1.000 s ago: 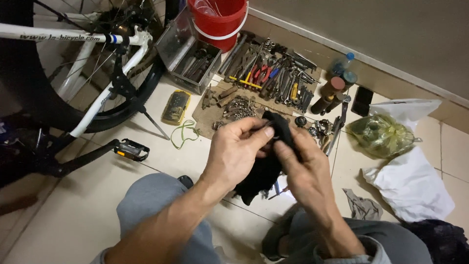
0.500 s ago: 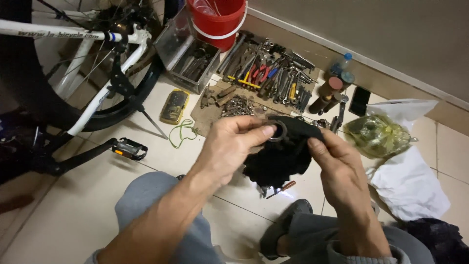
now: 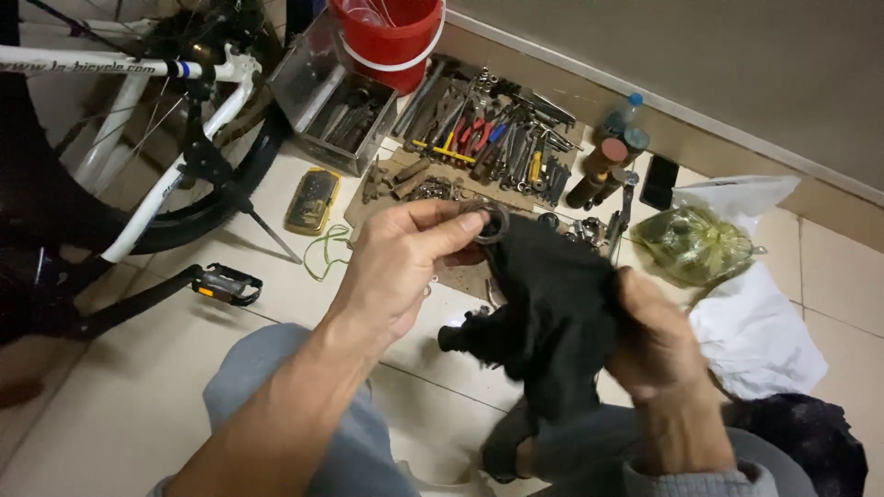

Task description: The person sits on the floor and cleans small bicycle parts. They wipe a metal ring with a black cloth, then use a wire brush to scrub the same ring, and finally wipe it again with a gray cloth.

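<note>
The left hand (image 3: 396,267) pinched a small metal ring (image 3: 491,224) at the black rag's (image 3: 552,313) eleven o'clock, the right hand (image 3: 658,345) gripping the rag; a loose pinch risked dropping the ring among the tools (image 3: 488,138).

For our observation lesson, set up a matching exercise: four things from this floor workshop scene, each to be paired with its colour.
Things:
1. bucket
2. rag in the right hand
3. bicycle frame
4. multimeter

Colours:
a. white
b. yellow
c. red
d. black

Pairs: 1-c, 2-d, 3-a, 4-b
</note>
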